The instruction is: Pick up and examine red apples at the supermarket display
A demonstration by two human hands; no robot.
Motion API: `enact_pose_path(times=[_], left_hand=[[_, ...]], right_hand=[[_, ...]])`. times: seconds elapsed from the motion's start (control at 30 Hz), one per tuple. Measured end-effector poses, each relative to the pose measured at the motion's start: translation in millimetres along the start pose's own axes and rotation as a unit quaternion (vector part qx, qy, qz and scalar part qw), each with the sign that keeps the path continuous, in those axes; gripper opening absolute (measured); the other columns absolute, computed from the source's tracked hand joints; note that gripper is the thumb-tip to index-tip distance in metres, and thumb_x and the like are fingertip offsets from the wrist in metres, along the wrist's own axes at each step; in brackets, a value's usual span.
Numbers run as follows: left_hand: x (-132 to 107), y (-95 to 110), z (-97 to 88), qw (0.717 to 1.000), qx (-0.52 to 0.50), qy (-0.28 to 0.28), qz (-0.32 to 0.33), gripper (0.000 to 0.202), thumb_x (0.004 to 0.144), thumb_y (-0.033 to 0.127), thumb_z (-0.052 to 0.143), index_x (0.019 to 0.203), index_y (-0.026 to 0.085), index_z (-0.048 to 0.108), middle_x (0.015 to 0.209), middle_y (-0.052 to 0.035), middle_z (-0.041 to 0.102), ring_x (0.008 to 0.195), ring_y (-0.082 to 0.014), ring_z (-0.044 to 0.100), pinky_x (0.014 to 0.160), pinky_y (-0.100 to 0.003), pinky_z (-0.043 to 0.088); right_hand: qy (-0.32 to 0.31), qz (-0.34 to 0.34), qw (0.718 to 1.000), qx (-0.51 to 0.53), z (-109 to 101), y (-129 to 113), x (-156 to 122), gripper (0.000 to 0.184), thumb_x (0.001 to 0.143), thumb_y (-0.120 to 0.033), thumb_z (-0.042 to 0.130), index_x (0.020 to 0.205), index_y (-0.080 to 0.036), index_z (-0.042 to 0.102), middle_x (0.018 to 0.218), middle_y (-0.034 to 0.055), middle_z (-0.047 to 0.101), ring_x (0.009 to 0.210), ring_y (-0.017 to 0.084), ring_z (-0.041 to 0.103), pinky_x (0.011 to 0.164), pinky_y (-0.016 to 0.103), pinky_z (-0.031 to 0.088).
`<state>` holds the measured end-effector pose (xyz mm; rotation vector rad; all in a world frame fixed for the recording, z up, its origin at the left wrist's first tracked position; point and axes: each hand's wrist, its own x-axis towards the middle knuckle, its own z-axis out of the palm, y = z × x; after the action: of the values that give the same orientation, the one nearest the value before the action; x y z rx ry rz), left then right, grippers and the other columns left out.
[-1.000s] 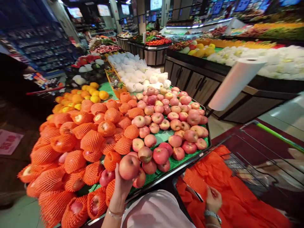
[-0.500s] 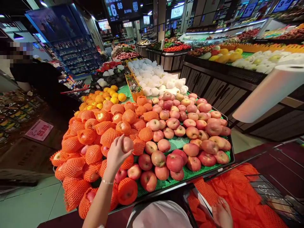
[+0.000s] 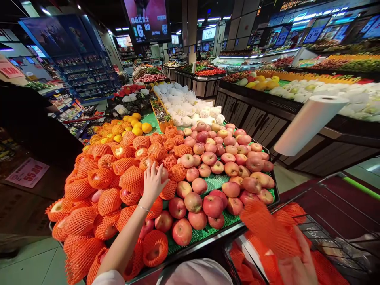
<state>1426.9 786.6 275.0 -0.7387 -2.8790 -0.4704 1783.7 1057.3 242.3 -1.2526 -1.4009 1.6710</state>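
Observation:
My left hand (image 3: 154, 183), a thin bracelet on its wrist, is over the stacked fruit with its fingers curled around a pinkish apple (image 3: 164, 174). That apple is mostly hidden behind the fingers. Around it are apples in orange foam nets (image 3: 130, 179), and bare red apples (image 3: 213, 206) lie to the right on green matting. At the lower right, my right hand (image 3: 297, 257) grips an orange foam net sleeve (image 3: 267, 225), lifted above a pile of similar nets. Motion blurs this hand slightly.
A black-edged display stand (image 3: 213, 236) carries the fruit. On the right are a wire cart (image 3: 323, 190) and a roll of plastic bags (image 3: 308, 124). A person in dark clothing (image 3: 35, 118) stands at left. White-netted fruit (image 3: 192, 107) and oranges (image 3: 138, 124) lie farther back.
My right hand has come up from the net pile, lifting an orange foam net. My left hand remains at the apple, now covering more of it. The view has shifted slightly right.

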Motion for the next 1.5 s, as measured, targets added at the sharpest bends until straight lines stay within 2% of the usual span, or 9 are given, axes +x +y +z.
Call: enact_pose_path(times=[0.23, 0.4, 0.53, 0.67, 0.83, 0.97, 1.2, 1.33, 1.5], left_hand=[[-98.8, 58.8, -31.7, 0.886, -0.423, -0.117, 0.150, 0.029, 0.098, 0.039, 0.053, 0.122, 0.023, 0.060, 0.116, -0.0044, 0.062, 0.109, -0.0161, 0.056, 0.100, -0.029, 0.045], [-130.5, 61.2, -14.0, 0.894, -0.443, -0.066, 0.001, 0.032, 0.087, 0.046, 0.068, 0.099, 0.017, 0.064, 0.098, -0.0067, 0.064, 0.093, -0.0191, 0.057, 0.085, -0.031, 0.048], [-135.6, 51.5, -10.7, 0.927, -0.374, 0.007, 0.031, 0.019, 0.089, 0.031, 0.059, 0.079, 0.016, 0.054, 0.085, -0.0052, 0.062, 0.081, -0.0165, 0.055, 0.074, -0.028, 0.045], [-145.4, 43.1, -12.8, 0.921, -0.370, -0.118, 0.017, 0.024, 0.089, 0.037, 0.049, 0.077, 0.017, 0.053, 0.077, -0.0061, 0.061, 0.073, -0.0177, 0.055, 0.069, -0.030, 0.045], [-160.5, 30.1, -4.2, 0.757, -0.565, -0.301, -0.132, 0.084, 0.080, 0.069, 0.059, 0.144, 0.016, 0.045, 0.150, -0.0133, 0.045, 0.141, -0.0294, 0.040, 0.124, -0.044, 0.028], [-154.9, 28.5, 0.4, 0.752, -0.546, -0.360, -0.078, 0.079, 0.085, 0.073, 0.053, 0.142, 0.018, 0.049, 0.144, -0.0114, 0.051, 0.141, -0.0314, 0.040, 0.125, -0.048, 0.026], [-130.1, 40.3, -3.7, 0.727, -0.563, -0.387, -0.068, 0.096, 0.081, 0.076, 0.055, 0.149, 0.010, 0.040, 0.157, -0.0136, 0.035, 0.146, -0.0309, 0.032, 0.128, -0.044, 0.019], [-129.8, 55.6, -11.4, 0.699, -0.591, -0.401, 0.021, 0.082, 0.088, 0.067, 0.056, 0.147, 0.011, 0.044, 0.150, -0.0123, 0.045, 0.136, -0.0281, 0.044, 0.123, -0.043, 0.031], [-142.5, 64.9, -1.0, 0.687, -0.605, -0.398, -0.058, 0.122, 0.076, 0.082, 0.059, 0.157, 0.001, 0.017, 0.163, -0.0181, 0.016, 0.153, -0.0297, 0.018, 0.130, -0.042, 0.013]], right_hand=[[-0.198, -0.024, 0.979, 0.033, 108.0, 8.7, -26.0, 0.093, 0.068, -0.060, 0.077, 0.138, -0.020, 0.032, 0.124, 0.0183, 0.055, 0.107, 0.020, 0.062, 0.083, 0.026, 0.056], [-0.280, -0.088, 0.956, 0.004, 135.5, 21.6, -36.4, 0.056, 0.074, -0.055, 0.073, 0.083, -0.013, 0.038, 0.076, 0.0027, 0.050, 0.065, 0.007, 0.051, 0.057, 0.012, 0.045], [-0.385, -0.095, 0.912, -0.103, 143.0, 18.1, -46.1, 0.045, 0.081, -0.054, 0.062, 0.080, -0.008, 0.060, 0.080, 0.0092, 0.060, 0.076, 0.013, 0.058, 0.072, 0.019, 0.053], [-0.461, -0.137, 0.843, -0.239, 145.2, 22.4, -55.8, 0.048, 0.084, -0.047, 0.045, 0.066, -0.007, 0.066, 0.078, 0.0121, 0.062, 0.075, 0.016, 0.059, 0.075, 0.025, 0.052], [-0.519, -0.093, 0.794, -0.303, 141.3, 30.5, -57.0, 0.055, 0.087, -0.043, 0.039, 0.116, -0.010, 0.072, 0.128, 0.0153, 0.057, 0.124, 0.025, 0.055, 0.114, 0.043, 0.043], [-0.635, -0.077, 0.691, -0.336, 142.6, 22.1, -53.2, 0.053, 0.090, -0.036, 0.040, 0.134, -0.018, 0.065, 0.147, 0.0079, 0.042, 0.145, 0.023, 0.036, 0.128, 0.041, 0.022], [-0.526, 0.089, 0.835, -0.136, 143.4, 36.4, -50.6, 0.053, 0.080, -0.042, 0.067, 0.124, -0.012, 0.065, 0.139, 0.0142, 0.050, 0.137, 0.027, 0.045, 0.125, 0.048, 0.028], [-0.465, 0.287, 0.834, 0.074, 143.6, 38.7, -52.7, 0.070, 0.059, -0.037, 0.088, 0.121, -0.016, 0.061, 0.131, 0.0119, 0.056, 0.120, 0.026, 0.059, 0.111, 0.044, 0.046], [-0.359, 0.294, 0.881, 0.092, 147.6, 25.2, -54.9, 0.076, 0.048, -0.044, 0.093, 0.111, -0.018, 0.061, 0.121, 0.0089, 0.061, 0.112, 0.025, 0.062, 0.103, 0.042, 0.051]])
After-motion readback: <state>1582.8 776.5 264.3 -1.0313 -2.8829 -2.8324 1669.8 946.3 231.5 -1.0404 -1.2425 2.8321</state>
